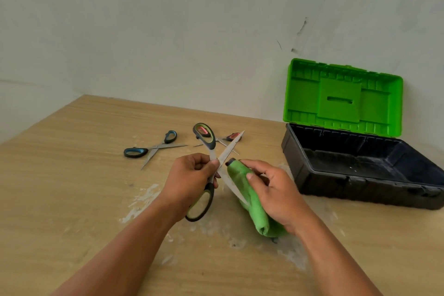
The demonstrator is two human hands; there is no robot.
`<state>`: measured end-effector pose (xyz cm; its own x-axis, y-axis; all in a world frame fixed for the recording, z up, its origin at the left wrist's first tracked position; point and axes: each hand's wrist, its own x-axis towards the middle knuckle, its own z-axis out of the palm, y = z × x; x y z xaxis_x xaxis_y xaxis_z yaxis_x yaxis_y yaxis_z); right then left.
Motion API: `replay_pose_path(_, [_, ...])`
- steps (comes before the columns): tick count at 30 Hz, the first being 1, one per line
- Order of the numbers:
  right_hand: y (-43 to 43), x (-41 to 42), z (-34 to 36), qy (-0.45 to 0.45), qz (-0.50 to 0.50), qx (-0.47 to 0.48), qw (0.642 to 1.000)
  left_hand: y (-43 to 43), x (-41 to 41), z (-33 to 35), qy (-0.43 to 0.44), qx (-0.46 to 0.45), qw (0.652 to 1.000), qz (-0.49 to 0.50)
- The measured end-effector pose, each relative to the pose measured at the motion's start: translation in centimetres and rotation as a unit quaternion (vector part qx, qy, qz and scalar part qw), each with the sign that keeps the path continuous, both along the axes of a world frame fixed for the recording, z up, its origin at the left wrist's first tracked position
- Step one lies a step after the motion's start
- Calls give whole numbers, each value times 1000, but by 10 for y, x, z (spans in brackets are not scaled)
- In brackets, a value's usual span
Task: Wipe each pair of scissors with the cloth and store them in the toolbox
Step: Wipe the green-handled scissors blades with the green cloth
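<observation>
My left hand (189, 176) pinches a pair of green-and-black scissors (204, 137) at the pivot, with the blades spread into an X above the table. My right hand (276, 190) grips a green cloth (247, 197) that is wrapped around the lower part of one blade. Blue-handled scissors (149, 150) lie open on the table at the left. Red-handled scissors (231, 137) lie behind the held pair, partly hidden by it. The toolbox (360, 175) stands at the right with its black tray showing nothing inside and its green lid (341, 96) raised.
The wooden table (72, 187) has white scuffed patches under and around my hands. A pale wall runs close behind the table and the toolbox. The table's left edge slants away at the far left.
</observation>
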<state>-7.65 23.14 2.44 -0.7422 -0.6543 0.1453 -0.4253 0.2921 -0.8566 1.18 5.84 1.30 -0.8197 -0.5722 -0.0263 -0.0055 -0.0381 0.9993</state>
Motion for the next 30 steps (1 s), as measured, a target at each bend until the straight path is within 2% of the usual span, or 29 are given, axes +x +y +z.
replay_pose_path(4, [-3,-1,-12,79,4,-22,997,-2,-7,-6,-10,3,1000,-1])
replay_pose_path(7, [-4,1,-17,97,9,-42,994,0,-11,-9,-13,-6,1000,-5])
replay_pose_path(11, [-4,12,-15,18,46,-77,996,2,-14,-10,-19,1,1000,-1])
replay_pose_path(14, [-5,18,-10,-57,32,-111,992,5,-14,-9,-18,8,1000,2])
replay_pose_path(21, [-13,16,-17,-85,-53,-125,987,17,-11,-8,-16,-28,999,10])
replay_pose_path(30, [-9,17,-8,-118,-41,-103,987,13,-11,-2,-4,-13,998,54])
